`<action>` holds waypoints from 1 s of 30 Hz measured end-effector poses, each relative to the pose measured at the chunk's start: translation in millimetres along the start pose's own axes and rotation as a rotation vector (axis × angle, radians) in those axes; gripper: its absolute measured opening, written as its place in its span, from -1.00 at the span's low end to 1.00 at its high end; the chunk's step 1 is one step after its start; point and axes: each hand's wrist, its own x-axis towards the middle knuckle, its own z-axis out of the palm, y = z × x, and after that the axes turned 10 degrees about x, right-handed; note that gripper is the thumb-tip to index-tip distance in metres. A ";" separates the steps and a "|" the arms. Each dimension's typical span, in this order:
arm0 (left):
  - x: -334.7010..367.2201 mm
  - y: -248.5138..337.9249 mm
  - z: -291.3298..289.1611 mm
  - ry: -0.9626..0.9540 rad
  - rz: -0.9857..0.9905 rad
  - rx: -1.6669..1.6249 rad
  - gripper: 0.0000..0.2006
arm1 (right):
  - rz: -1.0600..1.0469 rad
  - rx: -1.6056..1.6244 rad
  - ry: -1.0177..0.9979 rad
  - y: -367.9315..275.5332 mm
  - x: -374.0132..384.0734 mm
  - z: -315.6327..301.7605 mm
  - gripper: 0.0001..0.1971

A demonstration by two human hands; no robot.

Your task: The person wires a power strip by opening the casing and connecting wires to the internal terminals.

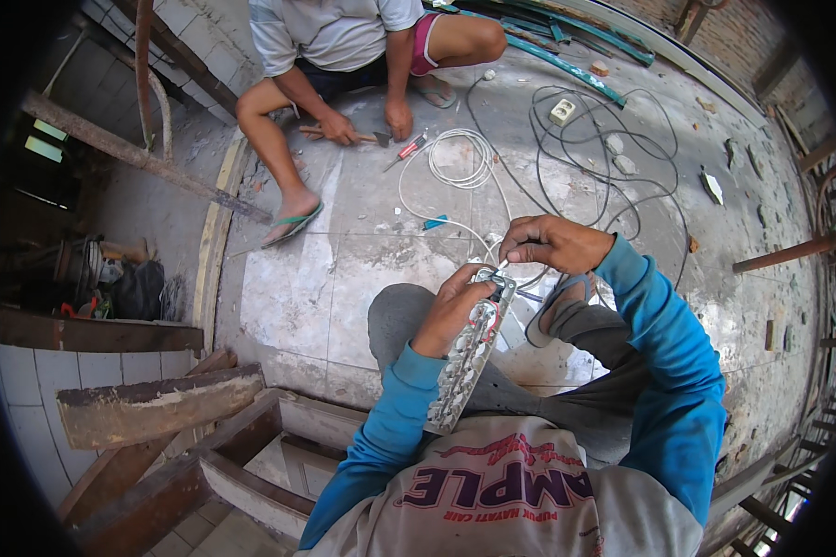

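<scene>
My left hand (449,314) is closed around a long white power strip (464,371), its back off and metal parts and bits of red wire showing inside. The strip lies tilted over my lap. At its far end, my right hand (555,243) pinches the end of a white cable (502,267) between thumb and fingers. From there the cable runs away from me across the floor to a loose white coil (462,160). Next to the coil lies a screwdriver (409,149) with a red handle. A small blue object (435,222) rests on the tiles nearer me.
Opposite me another person (344,56) squats, one hand on a hammer (344,136). Black cable (541,139) with a white socket (562,112) sprawls at the right. Green metal bars (567,74) lie behind. A wooden frame (241,487) and rusty pole (139,153) stand at the left.
</scene>
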 end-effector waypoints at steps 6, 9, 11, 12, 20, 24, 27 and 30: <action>4.0 -11.9 -6.0 0.021 0.020 0.025 -0.73 | -0.009 -0.163 0.070 -0.4 4.0 8.8 -0.74; 5.3 -10.6 -5.3 0.034 0.012 0.038 -0.73 | -0.021 -0.135 0.062 0.0 5.0 10.9 -0.74; 4.8 -10.5 -3.7 0.021 -0.008 0.029 -0.72 | 0.003 -0.040 -0.022 -2.2 3.6 7.9 -0.74; 4.6 -10.6 -2.5 0.015 -0.018 0.024 -0.72 | 0.015 0.008 -0.065 -2.6 3.2 5.8 -0.74; 10.1 -16.5 -7.1 0.015 0.024 0.061 -0.73 | 0.182 0.168 -0.041 2.0 3.7 8.0 -0.62; 9.1 -20.4 -7.3 0.030 0.017 0.022 -0.75 | 0.138 -0.026 0.030 3.9 8.8 15.2 -0.59; 9.6 -21.3 -8.5 0.032 0.002 0.017 -0.74 | 0.083 -0.020 0.088 7.0 9.4 15.9 -0.67; 8.2 -21.6 -8.2 0.055 0.036 0.024 -0.73 | 0.081 -0.068 0.097 4.0 10.1 16.9 -0.69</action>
